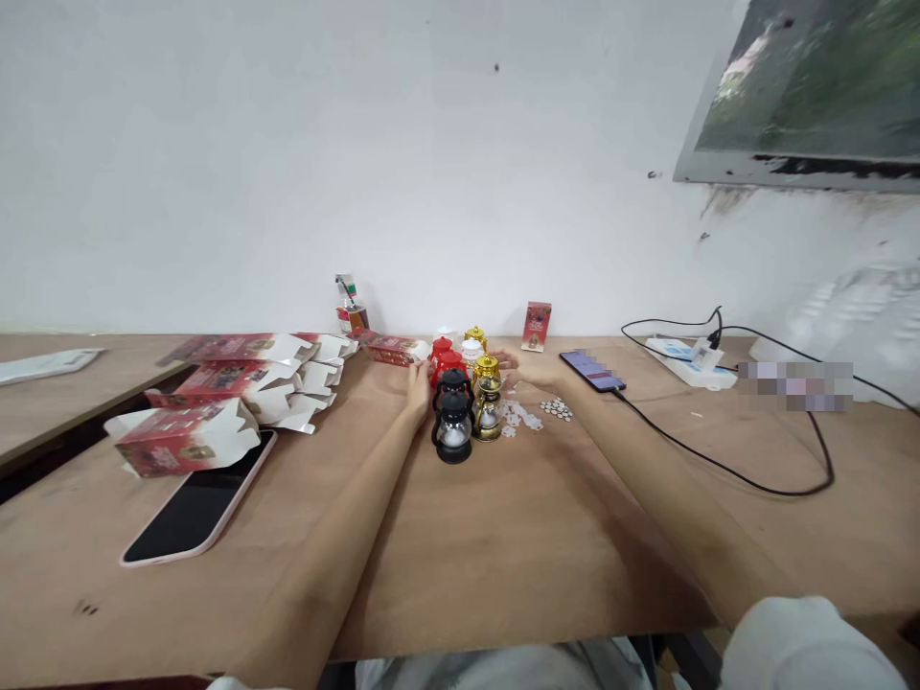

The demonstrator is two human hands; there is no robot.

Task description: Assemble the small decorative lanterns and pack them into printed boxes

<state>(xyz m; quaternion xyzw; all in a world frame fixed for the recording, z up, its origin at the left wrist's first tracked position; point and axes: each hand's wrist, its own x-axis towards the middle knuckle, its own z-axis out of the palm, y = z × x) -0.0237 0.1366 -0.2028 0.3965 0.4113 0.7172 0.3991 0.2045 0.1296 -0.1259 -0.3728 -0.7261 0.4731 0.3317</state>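
A tight cluster of small lanterns stands between my hands: a black lantern [454, 431] in front with another black one behind it, gold lanterns [488, 412], red lanterns [450, 361] and white lanterns [471, 351]. At the cluster's left side, my left hand [418, 385] is open beside the red lanterns, its fingertips partly hidden. My right hand [533, 368] lies to the right, open, fingers stretched toward the gold lanterns. Whether either hand touches a lantern is not clear. Close to my right wrist are small white pieces [522, 418] and a pile of button cells [556, 409].
Several open red boxes [183, 443] lie at the left, partly over a phone [201, 513]. At the back are a bottle [351, 311] and an upright red box [537, 327]. A cabled phone [593, 371] and a power strip [694, 362] occupy the right.
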